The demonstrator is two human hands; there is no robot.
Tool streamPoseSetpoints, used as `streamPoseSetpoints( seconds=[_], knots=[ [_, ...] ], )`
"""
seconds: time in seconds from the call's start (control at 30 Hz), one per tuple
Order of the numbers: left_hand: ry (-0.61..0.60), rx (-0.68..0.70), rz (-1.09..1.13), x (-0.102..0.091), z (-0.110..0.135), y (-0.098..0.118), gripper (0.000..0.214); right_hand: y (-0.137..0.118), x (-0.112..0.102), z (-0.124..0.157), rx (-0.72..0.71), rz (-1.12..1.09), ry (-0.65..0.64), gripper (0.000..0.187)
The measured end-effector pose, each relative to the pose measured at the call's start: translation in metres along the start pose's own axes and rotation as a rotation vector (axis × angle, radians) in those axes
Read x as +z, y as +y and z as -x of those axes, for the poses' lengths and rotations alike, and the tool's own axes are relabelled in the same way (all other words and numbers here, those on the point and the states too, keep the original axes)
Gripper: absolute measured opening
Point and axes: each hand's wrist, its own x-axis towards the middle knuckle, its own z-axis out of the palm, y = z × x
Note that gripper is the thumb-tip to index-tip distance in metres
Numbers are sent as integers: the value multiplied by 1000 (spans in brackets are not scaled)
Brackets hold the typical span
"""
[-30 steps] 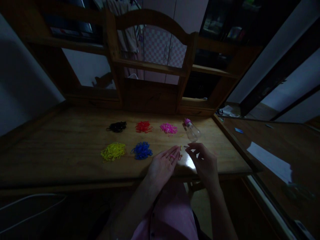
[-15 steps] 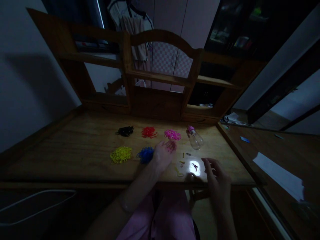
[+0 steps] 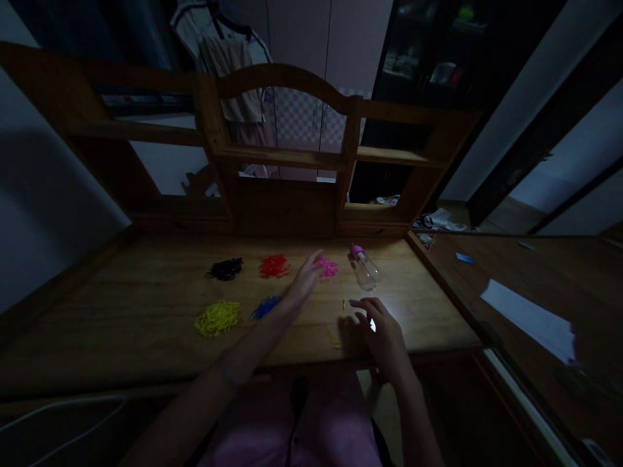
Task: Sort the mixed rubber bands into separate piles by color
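On the wooden desk [image 3: 146, 305] lie small heaps of loose bands: black [image 3: 224, 268], red [image 3: 273, 265], pink [image 3: 329, 267], yellow [image 3: 217, 317] and blue [image 3: 265, 306]. My left hand [image 3: 305, 280] reaches forward with its fingers stretched out, fingertips at the pink heap's left edge. My right hand [image 3: 377, 327] rests palm down near the front edge with its fingers spread, over a few stray bands [image 3: 333, 338]. A clear bottle with a pink cap [image 3: 364, 269] lies on its side just behind the right hand.
A wooden hutch with shelves [image 3: 287, 155] rises along the desk's back edge. To the right runs a second dark surface with a white sheet of paper [image 3: 528, 320] and a small blue item [image 3: 464, 257]. The room is dim.
My left hand has gone from the desk's front up to the pink heap. My right hand has dropped flat onto the stray bands. The view has shifted.
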Motion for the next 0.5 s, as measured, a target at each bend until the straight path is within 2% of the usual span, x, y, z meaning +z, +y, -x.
streamPoseSetpoints(
  seconds=[0.03,0.13,0.23,0.3,0.4,0.5],
  knots=[
    [-51,-1,-60,-5,13,-3,23,0,0,-7,-32,26,-30,27],
    [-284,48,-464,-18,56,-19,19,1,1,-29,-133,102,-167,29],
    [-347,97,-693,-23,86,-37,26,3,3,-48,-168,191,-295,22],
    [-358,134,-750,-21,95,-47,23,5,5,-54,-170,251,-335,21],
    [-378,197,-816,-16,95,-58,5,12,8,-55,-176,321,-358,23],
    [-391,268,-923,-12,90,-67,6,21,5,-54,-171,328,-298,28]
  ],
)
